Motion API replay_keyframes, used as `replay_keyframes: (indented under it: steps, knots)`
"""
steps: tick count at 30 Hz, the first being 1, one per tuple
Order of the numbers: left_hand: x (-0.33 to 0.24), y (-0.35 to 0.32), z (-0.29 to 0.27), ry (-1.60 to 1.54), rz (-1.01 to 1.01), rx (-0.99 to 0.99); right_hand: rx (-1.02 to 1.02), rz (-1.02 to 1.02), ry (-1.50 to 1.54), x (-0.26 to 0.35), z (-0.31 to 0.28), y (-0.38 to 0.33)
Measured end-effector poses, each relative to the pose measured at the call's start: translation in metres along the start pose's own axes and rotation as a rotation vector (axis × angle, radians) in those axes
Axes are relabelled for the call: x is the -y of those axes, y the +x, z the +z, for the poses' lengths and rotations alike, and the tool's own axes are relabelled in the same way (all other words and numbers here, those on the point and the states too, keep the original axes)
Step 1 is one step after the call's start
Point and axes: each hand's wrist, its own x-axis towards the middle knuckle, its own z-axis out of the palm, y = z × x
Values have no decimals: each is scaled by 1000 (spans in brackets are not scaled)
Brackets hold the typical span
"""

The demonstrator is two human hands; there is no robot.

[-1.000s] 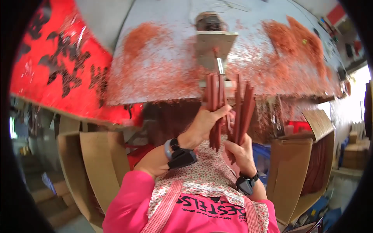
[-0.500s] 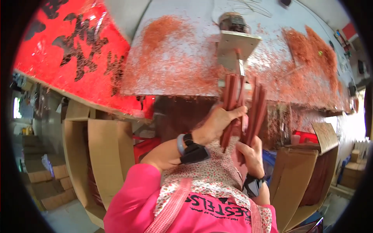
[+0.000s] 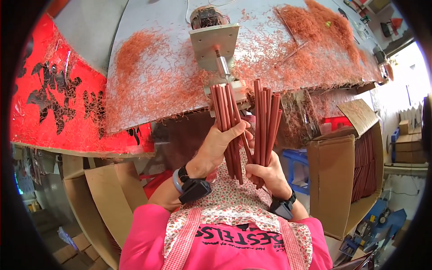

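Observation:
My left hand (image 3: 215, 146) is closed round a bundle of thin reddish-brown sticks (image 3: 224, 112), its thumb lying across them. One stick (image 3: 237, 116) slants away from that bundle, its lower end close to my right hand. Closed low on a second bundle of like sticks (image 3: 265, 117) is my right hand (image 3: 267, 174), its thumb pressed against them. Both bundles stand nearly upright in front of my flowered apron. Just beyond the left bundle's upper ends is the metal spindle (image 3: 222, 65) of a small motor-driven machine (image 3: 211, 38) on the table; whether a stick touches it I cannot tell.
Curly orange-red shavings (image 3: 139, 54) litter the pale table (image 3: 168, 18), piled higher at the far right (image 3: 310, 27). A red sheet with black characters (image 3: 67, 99) covers the left side. An open carton (image 3: 330, 180) of sticks stands right, another carton (image 3: 112, 184) left, a blue stool (image 3: 297, 168) behind.
The view has swung, so the table and machine appear further left. The two bundles stand further apart at the top. Both hands still grip their sticks.

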Motion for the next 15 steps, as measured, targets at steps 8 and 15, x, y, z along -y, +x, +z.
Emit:
replay_keyframes:
  steps: [8,15]
  knots:
    - [-9,20,6,30,60,-99,-20,-40,-42,13,-2,18]
    - [-3,4,12,225,184,-166,-86,-106,-97,-2,-5,8]
